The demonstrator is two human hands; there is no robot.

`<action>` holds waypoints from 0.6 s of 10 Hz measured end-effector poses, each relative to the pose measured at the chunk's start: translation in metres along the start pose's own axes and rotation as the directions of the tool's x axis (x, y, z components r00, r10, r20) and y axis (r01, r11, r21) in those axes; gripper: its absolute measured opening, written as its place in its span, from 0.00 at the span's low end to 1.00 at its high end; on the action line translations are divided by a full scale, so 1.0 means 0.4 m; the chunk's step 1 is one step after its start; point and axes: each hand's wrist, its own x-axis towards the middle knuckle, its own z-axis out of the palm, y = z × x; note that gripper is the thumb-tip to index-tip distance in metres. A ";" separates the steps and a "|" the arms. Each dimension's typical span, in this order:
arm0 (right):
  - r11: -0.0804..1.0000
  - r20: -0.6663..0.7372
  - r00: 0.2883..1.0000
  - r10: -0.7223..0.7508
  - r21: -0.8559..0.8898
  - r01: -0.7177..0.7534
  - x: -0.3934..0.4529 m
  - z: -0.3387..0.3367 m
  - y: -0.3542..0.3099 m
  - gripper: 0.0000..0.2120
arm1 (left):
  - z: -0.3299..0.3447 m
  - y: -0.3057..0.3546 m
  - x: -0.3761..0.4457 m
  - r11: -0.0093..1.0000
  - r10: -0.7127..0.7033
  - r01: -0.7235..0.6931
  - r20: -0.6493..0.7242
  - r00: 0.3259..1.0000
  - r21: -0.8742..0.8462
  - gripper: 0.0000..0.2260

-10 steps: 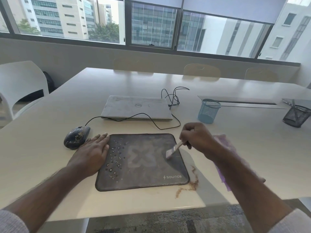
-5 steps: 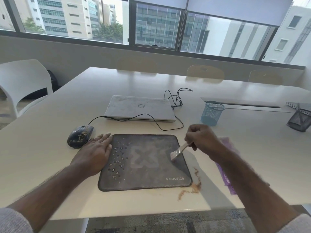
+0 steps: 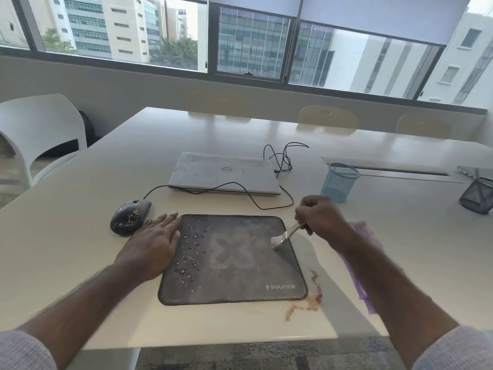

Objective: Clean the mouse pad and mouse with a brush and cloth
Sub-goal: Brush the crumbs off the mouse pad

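A dark grey mouse pad (image 3: 234, 268) lies flat on the white table, with small crumbs scattered over its left part. My left hand (image 3: 152, 247) presses flat on the pad's left edge, fingers together. My right hand (image 3: 320, 218) grips a small brush (image 3: 282, 237) whose bristles touch the pad's upper right area. A dark corded mouse (image 3: 130, 216), speckled with brown dirt, sits just left of the pad beside my left hand. A purple cloth (image 3: 358, 287) lies right of the pad, mostly hidden under my right forearm.
Brown dust (image 3: 309, 300) is piled on the table off the pad's lower right corner. A closed laptop (image 3: 225, 173) with cables lies behind the pad. A blue mesh cup (image 3: 338, 182) and a black mesh holder (image 3: 477, 197) stand to the right. A white chair (image 3: 40, 134) is at left.
My right hand and the brush have shifted slightly up and right on the pad's right side. My left hand stays pressed on the pad's left edge.
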 end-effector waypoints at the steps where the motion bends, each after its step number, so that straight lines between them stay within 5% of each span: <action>1: 0.968 -0.120 0.991 -0.060 -0.250 0.029 0.028 -0.040 0.008 0.08 | -0.002 0.002 -0.001 1.000 0.002 -0.002 0.002 1.000 -0.001 0.24; 3: 0.998 -0.103 0.995 0.003 0.059 0.003 0.040 -0.017 -0.012 0.10 | -0.005 0.005 -0.003 1.000 -0.002 0.002 0.000 1.000 -0.005 0.24; 4: 1.000 -0.065 0.998 0.016 0.016 -0.015 0.040 0.003 0.006 0.10 | -0.007 0.006 -0.003 1.000 -0.004 0.004 0.004 1.000 -0.009 0.24; 5: 0.977 -0.169 0.985 -0.037 -0.215 0.000 0.044 -0.032 0.016 0.08 | -0.006 0.006 -0.004 1.000 -0.004 0.004 0.007 1.000 -0.006 0.24; 6: 0.989 -0.259 0.965 -0.049 -0.145 0.011 0.044 -0.062 0.010 0.06 | -0.004 0.003 -0.005 1.000 -0.006 0.006 0.006 1.000 -0.018 0.24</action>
